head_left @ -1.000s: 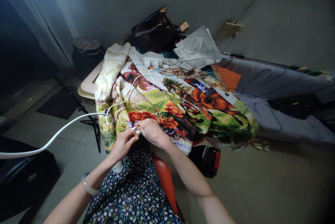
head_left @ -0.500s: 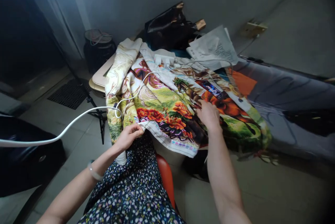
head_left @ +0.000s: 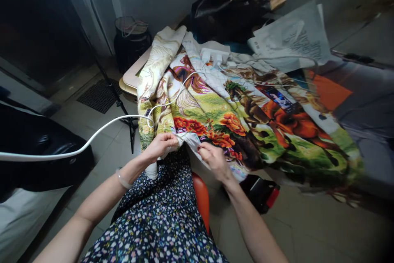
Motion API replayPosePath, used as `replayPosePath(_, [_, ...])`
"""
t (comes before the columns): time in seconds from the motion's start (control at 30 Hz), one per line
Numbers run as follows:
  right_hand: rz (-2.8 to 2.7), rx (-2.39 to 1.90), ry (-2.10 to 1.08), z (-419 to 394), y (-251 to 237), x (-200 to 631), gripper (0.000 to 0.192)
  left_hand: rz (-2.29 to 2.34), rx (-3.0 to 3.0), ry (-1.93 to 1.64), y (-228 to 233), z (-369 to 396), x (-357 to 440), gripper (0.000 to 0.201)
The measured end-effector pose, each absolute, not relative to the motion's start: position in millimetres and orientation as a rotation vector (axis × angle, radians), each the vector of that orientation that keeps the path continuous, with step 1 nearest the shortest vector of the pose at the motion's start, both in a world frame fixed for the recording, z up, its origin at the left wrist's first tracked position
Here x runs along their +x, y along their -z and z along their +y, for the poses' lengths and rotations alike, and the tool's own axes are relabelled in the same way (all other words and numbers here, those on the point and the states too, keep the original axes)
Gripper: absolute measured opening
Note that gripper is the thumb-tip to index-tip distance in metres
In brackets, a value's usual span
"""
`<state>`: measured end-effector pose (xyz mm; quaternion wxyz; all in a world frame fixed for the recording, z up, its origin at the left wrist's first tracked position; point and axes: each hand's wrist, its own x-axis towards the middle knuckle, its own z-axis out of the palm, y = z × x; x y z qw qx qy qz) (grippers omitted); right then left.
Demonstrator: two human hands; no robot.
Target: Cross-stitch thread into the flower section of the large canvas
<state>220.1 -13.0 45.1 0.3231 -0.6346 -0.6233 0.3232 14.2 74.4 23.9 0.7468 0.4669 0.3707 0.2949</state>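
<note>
Two bare forearms enter from the bottom of the frame and converge at lower centre, over a lap in a dark floral dress and the orange seat under it. Left hand: fingers curled shut, pinching the near hem of the embroidered cloth from its left; pale bangle on that wrist. Right hand: also closed on the same hem, a little right of and below the left, knuckles up, wrist bent down. Whether anything small sits between the fingertips cannot be resolved.

Cloth lies directly beyond both hands, long axis running from lower centre toward the right of the frame; the gripped edge spans the gap between the hands, which are near each other but apart. Left hand sits slightly nearer the cloth's folded left margin.

White cable sweeps in from the left edge and loops onto the cloth. Farther back, upper centre: black bag; upper right: printed paper sheets.
</note>
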Motion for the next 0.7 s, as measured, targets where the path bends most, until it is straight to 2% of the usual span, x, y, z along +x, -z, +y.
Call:
replayPosePath(0.1, [-1.826,-1.845,-0.688,-9,-37,198,0.038,0.804,1.004,-0.637,-25,73,14,0.031])
replayPosePath(0.3, [-2.016,-2.034,-0.412,-1,-31,186,0.042,0.801,1.019,-0.638,-26,73,14,0.03])
replayPosePath(0.43, [-2.057,-1.955,-0.454,0,-30,187,0.048,0.812,1.059,-0.616,-25,73,13,0.03])
replayPosePath(0.53, [-1.863,-1.875,-0.504,10,-43,219,0.053,0.84,1.214,-0.612,-21,72,11,0.029])
replayPosePath(0.67, [-1.463,-2.024,-0.001,34,-78,282,0.052,0.895,1.492,-0.612,-14,66,9,0.023])
replayPosePath(0.7, [-1.453,-2.022,0.186,39,-86,292,0.059,0.914,1.542,-0.609,-14,64,9,0.022])
